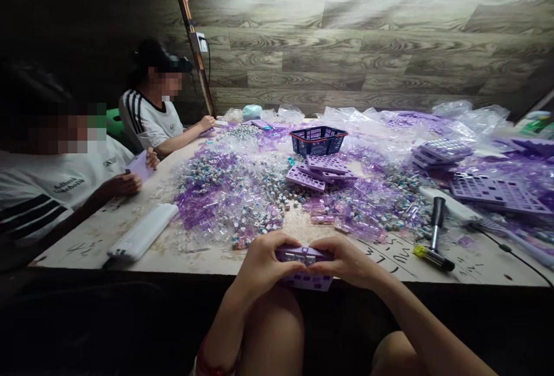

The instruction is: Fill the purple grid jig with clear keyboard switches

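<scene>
At the table's front edge, above my knees, I hold a purple plastic panel with square holes [309, 282] between both hands. My left hand [265, 260] grips its left side, and my right hand [351, 259] grips its right side, with the thumbs close together over the middle. Between the thumbs sit clear, shiny small parts [303, 259]; my fingers partly cover them. Straight ahead lies a wide heap of small white-and-blue parts [259, 206] mixed with clear and purple plastic pieces [197, 206].
A hammer [436, 232] lies right, beside a white device [450, 206]. Another white device [145, 232] is left. Stacked purple panels [324, 169] stand before a dark basket [318, 142]. Two people sit left; the nearer one's hand [126, 184] holds a purple piece [141, 165].
</scene>
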The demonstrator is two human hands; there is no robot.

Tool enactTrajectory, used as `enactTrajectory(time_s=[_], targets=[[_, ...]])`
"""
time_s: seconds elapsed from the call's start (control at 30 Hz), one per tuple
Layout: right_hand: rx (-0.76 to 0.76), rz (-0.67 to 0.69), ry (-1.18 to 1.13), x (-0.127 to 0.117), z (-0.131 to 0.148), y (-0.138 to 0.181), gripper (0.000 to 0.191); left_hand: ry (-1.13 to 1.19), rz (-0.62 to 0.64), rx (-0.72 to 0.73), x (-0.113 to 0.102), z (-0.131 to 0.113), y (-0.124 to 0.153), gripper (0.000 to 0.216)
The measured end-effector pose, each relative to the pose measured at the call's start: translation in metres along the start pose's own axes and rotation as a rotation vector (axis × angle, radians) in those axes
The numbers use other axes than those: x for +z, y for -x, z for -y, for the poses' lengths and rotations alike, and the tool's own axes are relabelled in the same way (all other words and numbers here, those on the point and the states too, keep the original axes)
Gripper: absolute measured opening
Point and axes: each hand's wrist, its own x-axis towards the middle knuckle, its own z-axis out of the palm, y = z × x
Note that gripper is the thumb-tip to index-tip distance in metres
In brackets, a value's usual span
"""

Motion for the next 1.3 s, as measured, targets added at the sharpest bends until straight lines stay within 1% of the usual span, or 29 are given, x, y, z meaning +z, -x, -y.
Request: enactTrajectory(time_s=[0.13,0.27,0.5,0.57,0.63,0.7,0.73,0.8,0.83,0.9,0.93,0.97,1.03,1.1,1.2,1.3], targets=[[0.004,-0.032,0.01,0.003,0.004,0.002,0.03,-0.03,0.028,-0.008,-0.002,-0.005,0.001,0.024],[-0.016,-0.091,0.077,0.008,0.008,0.004,0.03,-0.109,-0.01,-0.032,0.0,-0.008,0.003,0.021],[-0.004,-0.156,0.13,0.013,0.009,0.003,0.037,-0.175,-0.064,-0.029,0.005,-0.009,0.007,0.017],[-0.002,-0.161,0.122,0.013,0.009,0.002,0.038,-0.205,-0.083,-0.033,0.007,-0.01,0.008,0.017],[0.001,-0.133,0.089,0.012,0.006,0.0,0.038,-0.219,-0.097,-0.025,0.009,-0.009,0.009,0.017],[-0.004,-0.117,0.066,0.01,0.001,-0.002,0.036,-0.186,-0.104,0.012,0.009,-0.004,0.007,0.02],[-0.014,-0.138,0.071,0.008,-0.002,-0.004,0.034,-0.141,-0.111,0.034,0.007,0.0,0.005,0.022],[-0.031,-0.238,0.105,0.006,-0.01,-0.007,0.028,-0.038,-0.174,0.064,0.002,0.012,0.001,0.022],[-0.031,-0.302,0.127,0.005,-0.014,-0.009,0.027,-0.011,-0.241,0.063,-0.003,0.02,-0.002,0.019],[-0.015,-0.377,0.175,0.005,-0.022,-0.012,0.027,-0.077,-0.397,0.038,-0.012,0.038,-0.007,0.015],[-0.006,-0.378,0.204,0.006,-0.025,-0.014,0.025,-0.148,-0.446,0.02,-0.017,0.046,-0.01,0.015],[-0.001,-0.364,0.241,0.007,-0.028,-0.016,0.023,-0.207,-0.464,-0.001,-0.021,0.054,-0.013,0.017],[-0.014,-0.318,0.34,0.01,-0.03,-0.02,0.022,-0.295,-0.444,-0.012,-0.026,0.064,-0.017,0.021],[-0.037,-0.297,0.45,0.012,-0.031,-0.022,0.025,-0.358,-0.372,0.016,-0.026,0.068,-0.02,0.023],[-0.042,-0.267,0.568,0.009,-0.033,-0.023,0.029,-0.446,-0.248,0.027,-0.022,0.064,-0.021,0.025],[-0.016,-0.248,0.609,-0.002,-0.038,-0.021,0.027,-0.526,-0.19,-0.027,-0.019,0.054,-0.013,0.022]])
